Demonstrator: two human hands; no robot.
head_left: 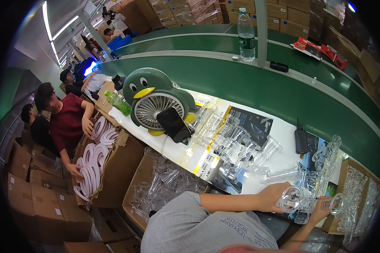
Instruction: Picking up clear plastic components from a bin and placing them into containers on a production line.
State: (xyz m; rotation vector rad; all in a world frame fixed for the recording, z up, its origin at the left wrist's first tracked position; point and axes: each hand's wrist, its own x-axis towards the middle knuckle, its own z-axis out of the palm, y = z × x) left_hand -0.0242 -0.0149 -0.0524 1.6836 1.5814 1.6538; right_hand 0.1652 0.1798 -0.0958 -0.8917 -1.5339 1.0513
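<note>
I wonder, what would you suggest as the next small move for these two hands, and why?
I would perhaps bring the clear, round-rimmed plastic piece in the right hand slightly toward the clear, cup-shaped plastic piece in the left hand, since the hands hold them close, side by side; whether the pieces already touch is hard to tell.
</note>
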